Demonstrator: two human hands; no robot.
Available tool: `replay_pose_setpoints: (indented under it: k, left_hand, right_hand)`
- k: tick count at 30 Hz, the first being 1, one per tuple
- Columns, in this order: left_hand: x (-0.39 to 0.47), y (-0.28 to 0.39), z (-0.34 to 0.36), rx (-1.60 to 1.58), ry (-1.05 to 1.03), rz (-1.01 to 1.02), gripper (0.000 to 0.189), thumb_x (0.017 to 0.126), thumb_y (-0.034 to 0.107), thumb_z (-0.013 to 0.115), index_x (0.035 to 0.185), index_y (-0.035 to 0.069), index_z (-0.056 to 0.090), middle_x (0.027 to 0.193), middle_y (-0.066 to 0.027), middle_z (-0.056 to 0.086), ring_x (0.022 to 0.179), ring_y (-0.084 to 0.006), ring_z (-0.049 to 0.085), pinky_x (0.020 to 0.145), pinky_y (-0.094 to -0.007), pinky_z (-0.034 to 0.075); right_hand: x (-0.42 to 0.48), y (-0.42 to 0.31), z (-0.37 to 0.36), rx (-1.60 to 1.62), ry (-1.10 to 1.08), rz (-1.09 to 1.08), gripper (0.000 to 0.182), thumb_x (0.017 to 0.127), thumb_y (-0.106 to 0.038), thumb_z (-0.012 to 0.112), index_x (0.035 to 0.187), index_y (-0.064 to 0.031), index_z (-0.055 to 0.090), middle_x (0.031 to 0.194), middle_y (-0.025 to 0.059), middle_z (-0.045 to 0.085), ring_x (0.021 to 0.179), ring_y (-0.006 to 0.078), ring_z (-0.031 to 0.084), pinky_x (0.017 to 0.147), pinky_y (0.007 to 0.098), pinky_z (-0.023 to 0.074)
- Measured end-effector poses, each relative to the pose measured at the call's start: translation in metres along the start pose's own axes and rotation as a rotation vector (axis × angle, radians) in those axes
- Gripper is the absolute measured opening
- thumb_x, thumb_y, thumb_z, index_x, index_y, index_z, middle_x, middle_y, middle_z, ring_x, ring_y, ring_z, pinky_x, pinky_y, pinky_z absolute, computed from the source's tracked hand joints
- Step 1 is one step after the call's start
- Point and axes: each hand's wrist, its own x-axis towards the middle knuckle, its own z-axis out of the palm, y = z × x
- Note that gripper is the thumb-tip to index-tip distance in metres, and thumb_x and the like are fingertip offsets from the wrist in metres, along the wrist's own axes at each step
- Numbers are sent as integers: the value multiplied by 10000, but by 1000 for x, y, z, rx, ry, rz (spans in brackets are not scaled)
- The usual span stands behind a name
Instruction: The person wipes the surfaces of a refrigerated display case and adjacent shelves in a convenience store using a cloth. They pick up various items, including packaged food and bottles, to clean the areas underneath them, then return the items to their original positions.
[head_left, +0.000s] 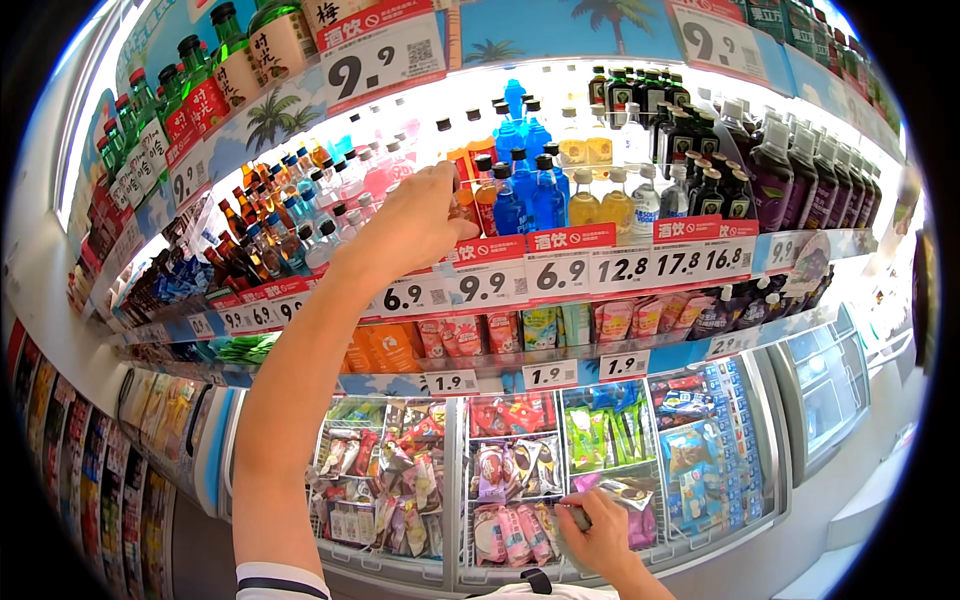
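My left hand (420, 214) reaches up to the lit shelf, its fingers around a small bottle that they mostly hide. Right beside it stand small orange bottles with black caps (485, 199) and small blue bottles (510, 206). Pink and clear miniature bottles (379, 176) stand to the left of the hand. Low in the view, my right hand (596, 529) is above the glass top of a chest freezer, with the fingers curled around a small dark object that I cannot make out. Wrapped ice creams (517, 532) lie under the glass beside it.
A price rail (562, 274) runs along the shelf's front edge. Yellow bottles (583, 202), dark bottles (709, 196) and purple pouches (772, 176) stand to the right. Green bottles (225, 56) are on the upper shelf. Below hang drink packs (615, 319) above the chest freezer (454, 495).
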Motion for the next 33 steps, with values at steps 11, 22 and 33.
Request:
replay_pose_setpoints:
  k: [11,22,33]
  left_hand:
    - [26,52,21,-89,368,466,312,852,232,646,1054,-3,611,1058,-141,583,1078,-305,527,976,-406,402]
    - [113,73,17,-55,333,350,295,936,175,538,1173,21,623,1116,-193,647,990,-332,631,876,-390,492]
    - [150,79,22,263,308,374,222,850,115,653,1042,5,674,997,-159,685,930,-277,653,810,-388,517]
  right_hand:
    - [-5,9,-10,-32,41,6,112,788,-86,707,848,-43,624,708,97,603,561,263,599,481,336,454]
    - [-13,23,-31,-88,111,3,111,780,-65,703,843,-41,615,693,98,581,564,256,589,484,333,446]
    - [-8,30,-48,-76,121,56,122,777,-65,701,860,-44,615,710,102,580,573,269,590,491,340,457]
